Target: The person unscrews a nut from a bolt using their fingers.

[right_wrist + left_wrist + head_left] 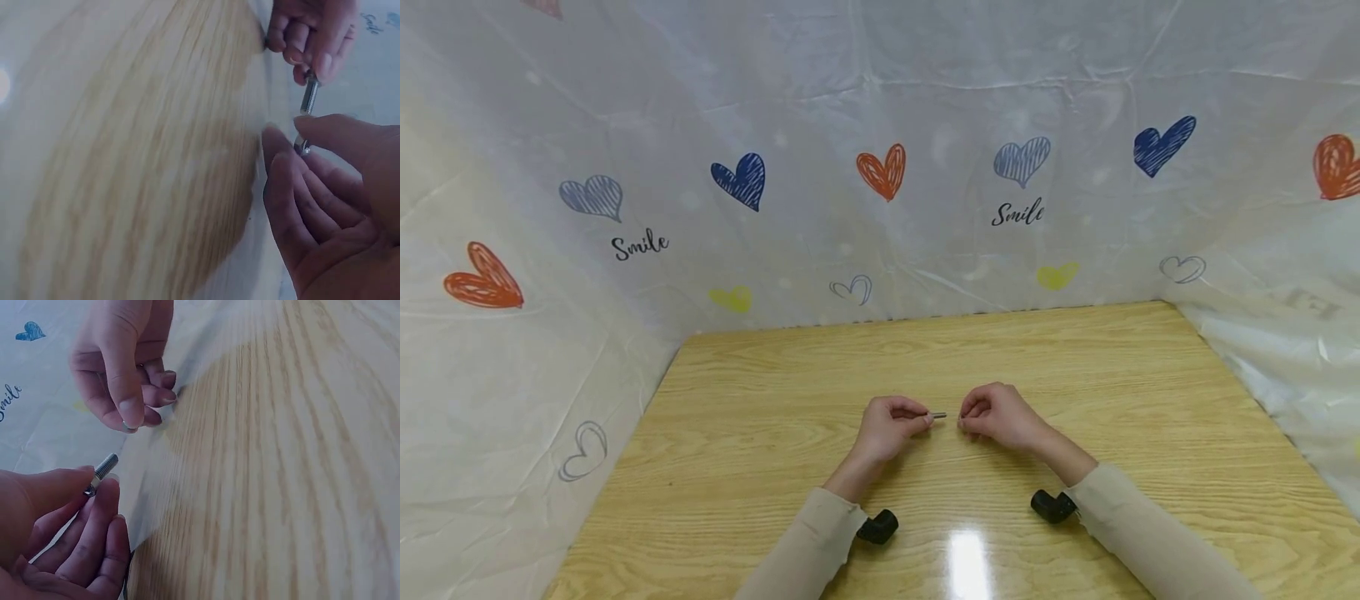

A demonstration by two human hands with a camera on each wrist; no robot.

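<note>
In the head view my left hand (889,427) pinches a silver bolt (940,415) between thumb and fingers, its threaded end pointing right. The threads of the bolt (106,466) show clearly in the left wrist view. My right hand (1002,417) faces it across a small gap, its thumb and index finger pinching a small shiny metal nut (302,146). Fingertips hide most of the nut; only an edge shows. In the right wrist view the bolt (309,95) lines up with the nut. Both hands are held above the wooden table (820,367).
Black angled pieces (878,527) sit at both wrists, by the beige sleeves (808,546). A white sheet (805,100) printed with hearts and "Smile" surrounds the table at the back and sides. Light glares off the table near its front.
</note>
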